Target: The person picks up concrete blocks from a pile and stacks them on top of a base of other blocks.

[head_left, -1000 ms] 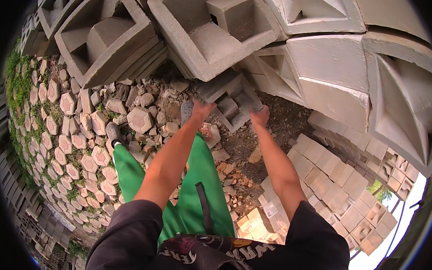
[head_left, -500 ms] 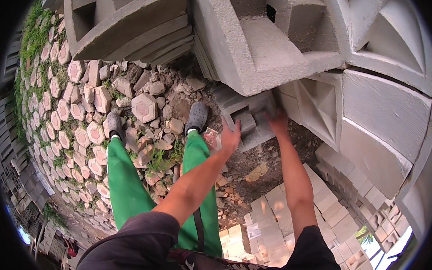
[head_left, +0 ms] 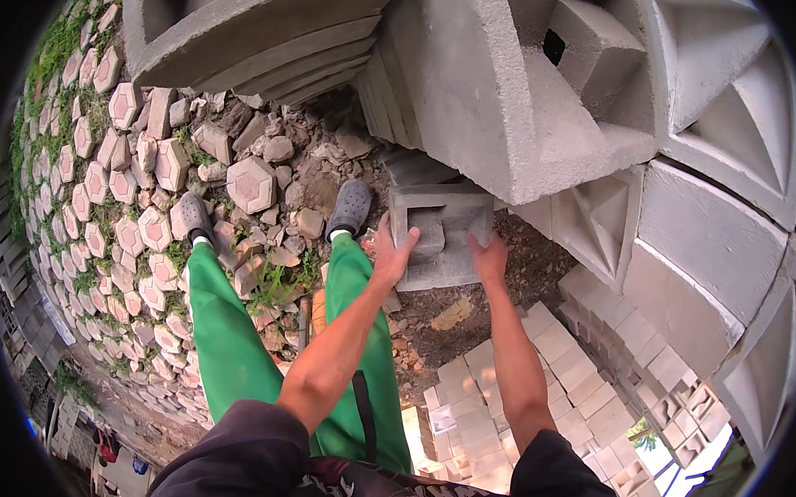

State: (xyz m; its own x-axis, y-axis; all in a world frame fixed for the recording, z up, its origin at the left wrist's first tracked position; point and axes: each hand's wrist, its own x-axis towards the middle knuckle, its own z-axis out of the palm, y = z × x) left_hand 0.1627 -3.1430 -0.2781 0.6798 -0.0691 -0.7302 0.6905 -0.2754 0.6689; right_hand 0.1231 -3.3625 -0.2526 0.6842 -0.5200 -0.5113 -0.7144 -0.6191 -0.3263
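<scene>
Between my two hands is a square grey concrete breeze block (head_left: 459,273), its recessed, hollowed face turned up toward me. My left hand (head_left: 393,252) grips its left side, thumb over the front rim and fingers mostly behind the edge. On the opposite side my right hand (head_left: 489,255) is closed around the rim, its fingers partly hidden. The block is low, just right of my right shoe, beneath the overhanging corner of a tall stack of concrete blocks (head_left: 449,86). Whether its lower edge touches the ground cannot be made out.
Broken rubble (head_left: 278,149) and loose hexagonal pavers (head_left: 252,185) lie around my shoes. More patterned blocks (head_left: 592,222) stand close on the right. Stacked pale blocks (head_left: 485,405) are at the lower right, and grass (head_left: 56,50) grows at far left.
The breeze block has come out from under the stack's overhang, toward me and slightly left, and its face shows more fully. Both hands have moved with it, still gripping its sides.
</scene>
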